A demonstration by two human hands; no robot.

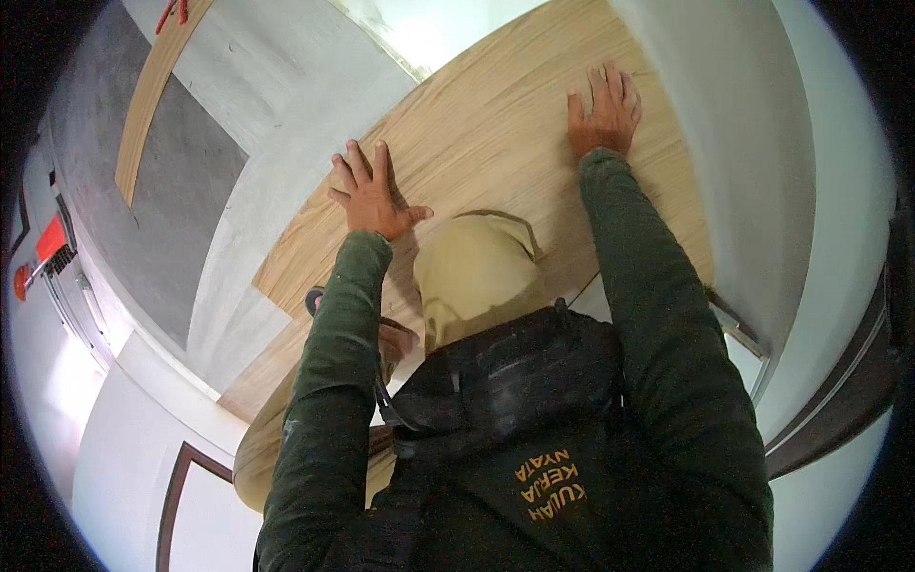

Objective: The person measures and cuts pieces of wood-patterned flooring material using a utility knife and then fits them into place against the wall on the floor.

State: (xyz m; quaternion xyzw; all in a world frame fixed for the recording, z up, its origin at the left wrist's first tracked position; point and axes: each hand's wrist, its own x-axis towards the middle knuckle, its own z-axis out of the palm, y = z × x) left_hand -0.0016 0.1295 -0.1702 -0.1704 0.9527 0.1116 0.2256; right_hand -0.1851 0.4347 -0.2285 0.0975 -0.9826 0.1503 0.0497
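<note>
My left hand lies on light wood-look floor planks, its fingers spread and the thumb out to the right. Farther forward and to the right, my right hand rests palm down on the same planks near their right end, fingers stretched out. Neither hand holds anything. Between my green-sleeved arms, a knee in khaki trousers bears on or hovers over the planks; which one I cannot tell. A small dark round thing shows partly behind my left forearm.
Pale grey sheeting borders the planks on the left, with a darker grey floor patch beyond. A narrow wood-look strip lies there, a red-handled tool at its far end. A white wall rises close on the right.
</note>
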